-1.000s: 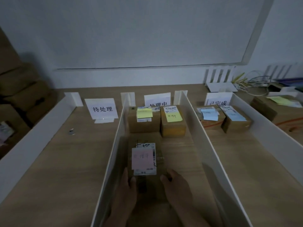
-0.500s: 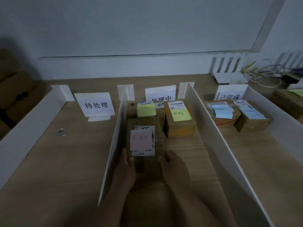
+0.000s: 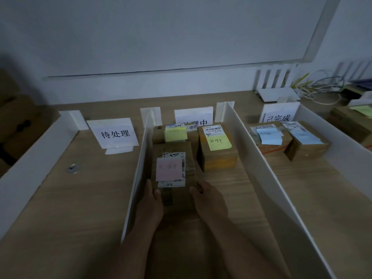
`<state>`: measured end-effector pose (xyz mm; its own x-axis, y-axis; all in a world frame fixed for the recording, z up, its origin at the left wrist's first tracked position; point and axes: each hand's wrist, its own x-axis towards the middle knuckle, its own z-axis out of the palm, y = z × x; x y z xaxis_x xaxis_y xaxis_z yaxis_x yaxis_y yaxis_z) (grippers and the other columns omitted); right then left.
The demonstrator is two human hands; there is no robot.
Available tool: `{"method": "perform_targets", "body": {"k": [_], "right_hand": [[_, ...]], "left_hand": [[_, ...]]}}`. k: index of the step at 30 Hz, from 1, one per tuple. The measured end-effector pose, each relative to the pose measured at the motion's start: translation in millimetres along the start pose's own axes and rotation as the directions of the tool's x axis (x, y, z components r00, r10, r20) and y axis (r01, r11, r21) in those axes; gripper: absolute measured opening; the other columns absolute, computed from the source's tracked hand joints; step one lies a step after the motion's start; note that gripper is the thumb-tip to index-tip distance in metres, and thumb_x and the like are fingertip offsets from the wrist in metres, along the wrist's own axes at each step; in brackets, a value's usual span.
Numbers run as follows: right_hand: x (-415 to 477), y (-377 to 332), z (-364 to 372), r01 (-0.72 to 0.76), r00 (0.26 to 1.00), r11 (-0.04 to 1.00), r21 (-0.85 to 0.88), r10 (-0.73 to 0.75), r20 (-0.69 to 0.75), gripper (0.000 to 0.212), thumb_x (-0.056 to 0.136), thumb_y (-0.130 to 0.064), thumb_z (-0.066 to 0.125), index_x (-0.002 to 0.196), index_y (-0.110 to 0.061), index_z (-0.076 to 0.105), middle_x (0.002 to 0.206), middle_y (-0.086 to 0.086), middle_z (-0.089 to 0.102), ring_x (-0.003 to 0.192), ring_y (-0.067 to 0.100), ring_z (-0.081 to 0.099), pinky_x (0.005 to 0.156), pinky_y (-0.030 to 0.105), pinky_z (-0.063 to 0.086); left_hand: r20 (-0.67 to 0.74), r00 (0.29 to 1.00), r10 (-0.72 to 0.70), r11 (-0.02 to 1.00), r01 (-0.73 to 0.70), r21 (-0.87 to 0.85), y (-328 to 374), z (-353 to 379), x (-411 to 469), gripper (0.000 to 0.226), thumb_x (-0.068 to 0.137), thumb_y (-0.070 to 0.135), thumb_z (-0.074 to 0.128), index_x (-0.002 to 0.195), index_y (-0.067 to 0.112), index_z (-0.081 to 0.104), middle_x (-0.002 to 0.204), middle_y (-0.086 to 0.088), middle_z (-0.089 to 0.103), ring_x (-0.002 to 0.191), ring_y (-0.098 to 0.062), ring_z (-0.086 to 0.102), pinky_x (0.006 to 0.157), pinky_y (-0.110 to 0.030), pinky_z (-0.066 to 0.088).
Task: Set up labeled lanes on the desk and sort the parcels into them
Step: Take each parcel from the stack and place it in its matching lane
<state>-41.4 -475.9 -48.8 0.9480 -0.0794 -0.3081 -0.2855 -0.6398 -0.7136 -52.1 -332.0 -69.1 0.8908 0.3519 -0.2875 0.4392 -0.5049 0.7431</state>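
Here, my wooden desk [image 3: 84,198] holds white-walled lanes. In the middle lane lies a stiff, probably light cardboard parcel [image 3: 175,174] with a pink note [image 3: 168,169]. My left hand [image 3: 150,206] and right hand [image 3: 209,202] clasp its near corners.

An office: wooden desk [image 3: 60,198], whiteboard [image 3: 161,33], router [image 3: 277,93] and cables [image 3: 318,87].

Matt wood-grain desk [image 3: 90,198], brown cardboard parcel [image 3: 177,198], smooth white plastic dividers [image 3: 261,158].
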Motion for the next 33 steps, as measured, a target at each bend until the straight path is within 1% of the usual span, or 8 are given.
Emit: {"method": "perform_targets", "body": {"k": [5,8,10,12,18,22,26,33], "right_hand": [[-19,3,-11,0.042,0.999,0.999,-0.001,-0.042,-0.032,0.036,0.096,-0.046,0.044,0.122,-0.023,0.053,0.112,-0.002,0.06,0.102,0.015,0.057,0.082,0.032,0.044],[-41,-1,-19,0.099,0.994,0.995,0.019,-0.098,-0.052,0.03,0.095,-0.043,0.046,0.117,-0.024,0.056,0.094,-0.007,0.058,0.083,0.008,0.056,0.072,0.028,0.044],[-59,-3,-27,0.161,0.987,0.986,0.052,-0.159,-0.027,0.03,0.095,-0.039,0.047,0.116,-0.02,0.057,0.096,-0.005,0.061,0.084,0.01,0.059,0.069,0.026,0.041],[-79,-7,-32,0.217,0.976,0.974,0.071,-0.217,-0.007,0.031,0.095,-0.036,0.047,0.116,-0.016,0.058,0.106,0.002,0.063,0.096,0.019,0.061,0.072,0.026,0.039],[-146,-20,-21,0.411,0.911,0.904,0.116,-0.411,-0.026,0.02,0.094,-0.032,0.051,0.108,-0.021,0.058,0.105,-0.001,0.06,0.094,0.018,0.057,0.077,0.03,0.045],[-186,-35,-5,0.478,0.868,0.86,0.177,-0.494,0.058,0.016,0.093,-0.029,0.049,0.096,-0.017,0.06,0.092,0.004,0.062,0.084,0.022,0.057,0.071,0.029,0.043],[-223,-55,26,0.546,0.806,0.818,0.181,-0.572,0.153,0.021,0.092,-0.035,0.049,0.083,-0.018,0.057,0.081,0.0,0.058,0.07,0.011,0.053,0.059,0.025,0.038],[-290,-107,90,0.64,0.73,0.758,0.125,-0.65,0.211,0.035,0.091,-0.044,0.048,0.114,-0.022,0.061,0.111,0.001,0.064,0.098,0.019,0.058,0.085,0.033,0.046]], "left_hand": [[-0.13,0.991,0.042,0.997,-0.034,0.062,6,-8,-31,0.054,0.102,0.023,0.034,0.151,0.019,0.013,0.155,-0.008,0.024,0.14,-0.025,0.028,0.111,-0.036,0.028],[-0.191,0.979,0.077,0.996,-0.068,0.053,12,-18,-56,0.051,0.1,0.022,0.039,0.149,0.017,0.026,0.149,-0.009,0.037,0.133,-0.026,0.039,0.108,-0.037,0.033],[-0.217,0.969,0.116,0.993,-0.109,0.046,14,-27,-76,0.044,0.098,0.022,0.041,0.142,0.018,0.039,0.139,-0.007,0.05,0.112,-0.02,0.053,0.092,-0.03,0.046],[-0.246,0.959,0.139,0.99,-0.141,0.01,17,-37,-102,0.037,0.099,0.022,0.042,0.135,0.02,0.048,0.129,-0.003,0.057,0.093,-0.011,0.054,0.073,-0.016,0.043],[-0.406,0.91,0.086,0.958,-0.188,-0.217,-8,-79,-183,0.026,0.096,0.018,0.048,0.116,0.022,0.063,0.105,0.0,0.068,0.095,-0.018,0.065,0.089,-0.041,0.052],[-0.5,0.866,0.008,0.954,-0.157,-0.257,-33,-111,-229,0.025,0.095,0.018,0.05,0.117,0.022,0.062,0.106,0.003,0.067,0.091,-0.012,0.064,0.086,-0.032,0.053],[-0.565,0.823,-0.059,0.952,-0.125,-0.281,-62,-144,-268,0.026,0.096,0.018,0.049,0.12,0.018,0.061,0.102,0.005,0.064,0.086,-0.007,0.062,0.084,-0.029,0.051],[-0.692,0.702,-0.168,0.944,-0.088,-0.318,-127,-212,-312,0.026,0.092,0.036,0.053,0.116,0.032,0.062,0.111,0.008,0.066,0.101,-0.012,0.062,0.094,-0.043,0.051]]}}
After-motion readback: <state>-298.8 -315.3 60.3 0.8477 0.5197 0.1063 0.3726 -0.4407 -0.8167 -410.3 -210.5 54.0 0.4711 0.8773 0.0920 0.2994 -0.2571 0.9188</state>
